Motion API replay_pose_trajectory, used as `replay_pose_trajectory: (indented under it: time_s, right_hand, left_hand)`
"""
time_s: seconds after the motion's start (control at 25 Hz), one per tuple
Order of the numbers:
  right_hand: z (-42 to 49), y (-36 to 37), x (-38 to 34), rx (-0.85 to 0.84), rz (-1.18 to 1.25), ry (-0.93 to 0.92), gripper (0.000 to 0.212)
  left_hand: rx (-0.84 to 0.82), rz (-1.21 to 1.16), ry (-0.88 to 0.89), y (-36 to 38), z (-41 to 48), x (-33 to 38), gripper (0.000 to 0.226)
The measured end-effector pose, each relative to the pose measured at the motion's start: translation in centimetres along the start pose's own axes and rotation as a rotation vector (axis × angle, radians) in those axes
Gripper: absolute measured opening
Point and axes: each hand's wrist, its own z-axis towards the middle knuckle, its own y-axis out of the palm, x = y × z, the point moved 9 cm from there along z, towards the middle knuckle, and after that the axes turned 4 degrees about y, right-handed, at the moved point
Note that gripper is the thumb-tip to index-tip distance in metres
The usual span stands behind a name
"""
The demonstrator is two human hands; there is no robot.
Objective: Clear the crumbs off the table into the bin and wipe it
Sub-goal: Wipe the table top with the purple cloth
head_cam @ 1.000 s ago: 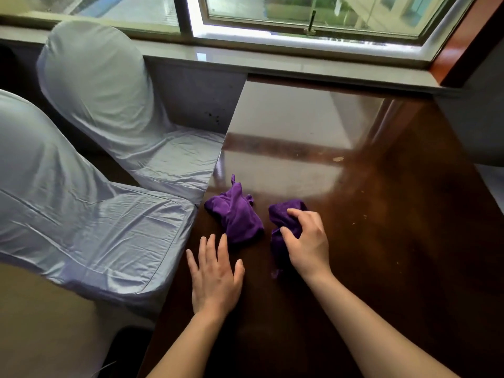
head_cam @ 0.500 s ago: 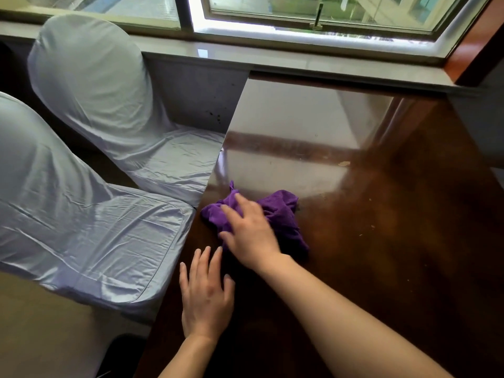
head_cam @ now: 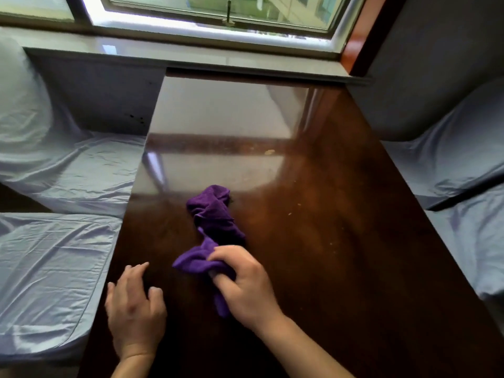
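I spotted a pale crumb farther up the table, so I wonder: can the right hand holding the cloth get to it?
Probably yes. Only bare table lies between the right hand, gripping the purple cloth, and the crumb. Nothing blocks it, though it means stretching forward.

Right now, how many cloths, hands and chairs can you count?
Purple cloth: 1
Hands: 2, the left hand and the right hand, which grips the cloth
Covered chairs: 4, two on each side of the table
Total: 7
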Motion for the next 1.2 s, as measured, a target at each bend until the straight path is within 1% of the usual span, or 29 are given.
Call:
replay_pose_trajectory:
  time_s: [0.08, 0.16, 0.2, 0.24, 0.28, 0.36, 0.4, 0.48, 0.52, 0.6, 0.64, 0.68, 0.76, 0.84, 0.92, 0.96, 1.0, 1.08, 1.2]
  right_hand:
    - [-3.7, -5.8, 2.3, 0.132, 0.023, 0.044, 0.019]
    - [-6.4, -10.8, 4.4, 0.239, -0.095, 0.071, 0.020]
    - [-7.3, -12.4, 5.3, 0.254, -0.187, 0.095, 0.020]
    - [-7.8, -13.1, 6.4, 0.218, -0.282, 0.131, 0.021]
    - [-8.2, -13.0, 7.7, 0.128, -0.385, 0.175, 0.027]
    - [-8.8, -11.4, 10.6, -0.087, -0.624, 0.246, 0.048]
    - [-8.9, -10.7, 11.7, -0.133, -0.740, 0.251, 0.056]
    - [-9.1, -9.6, 12.6, -0.154, -0.858, 0.227, 0.059]
    - [-9.4, -9.2, 12.7, -0.152, -0.879, 0.195, 0.057]
    - [-10.3, -9.4, 13.0, -0.143, -0.905, 0.116, 0.049]
    - [-10.9, -10.5, 13.4, -0.111, -0.916, 0.103, 0.047]
    - [-11.4, -12.3, 14.2, -0.079, -0.929, 0.129, 0.047]
    - [-11.5, -17.3, 17.1, 0.014, -0.968, 0.238, 0.052]
    - [-9.9, -22.4, 20.2, 0.133, -0.989, 0.413, 0.058]
    - [-7.1, -25.2, 22.1, 0.215, -0.903, 0.608, 0.065]
    - [-5.6, -25.4, 22.5, 0.235, -0.865, 0.654, 0.071]
    - [-4.2, -25.0, 22.5, 0.236, -0.850, 0.657, 0.075]
    - [-2.9, -23.7, 21.6, 0.210, -0.883, 0.562, 0.077]
    - [-5.2, -21.0, 19.4, 0.180, -0.878, 0.341, 0.059]
  left_hand:
    - [-0.018, 0.009, 0.004, 0.2, -0.1, 0.3, 0.056]
    - [-0.031, 0.036, 0.085, 0.3, -0.6, 1.4, 0.056]
    - [-0.036, 0.067, 0.154, 0.4, -0.8, 2.2, 0.055]
    - [-0.045, 0.103, 0.234, 0.7, -1.2, 3.1, 0.054]
    - [-0.058, 0.127, 0.318, 1.1, -1.8, 4.4, 0.051]
    - [-0.102, 0.118, 0.467, 2.4, -3.2, 7.7, 0.047]
    - [-0.146, 0.105, 0.547, 3.5, -4.1, 9.8, 0.045]
    - [-0.275, 0.101, 0.655, 6.6, -6.1, 14.1, 0.044]
    - [-0.336, 0.125, 0.660, 8.3, -6.6, 15.6, 0.046]
    - [-0.402, 0.213, 0.589, 10.9, -6.7, 16.7, 0.051]
    - [-0.424, 0.257, 0.545, 11.8, -6.5, 16.5, 0.055]
    - [-0.433, 0.295, 0.509, 12.5, -6.2, 16.1, 0.058]
    - [-0.431, 0.385, 0.484, 13.4, -6.0, 15.0, 0.061]
    - [-0.432, 0.441, 0.488, 14.0, -6.0, 14.6, 0.062]
    - [-0.430, 0.473, 0.480, 14.3, -6.1, 14.4, 0.061]
    - [-0.430, 0.482, 0.475, 14.3, -6.1, 14.3, 0.061]
    - [-0.432, 0.487, 0.474, 14.4, -6.0, 14.2, 0.061]
    - [-0.439, 0.496, 0.474, 14.4, -5.9, 14.0, 0.060]
    - [-0.442, 0.491, 0.463, 14.3, -5.9, 14.0, 0.059]
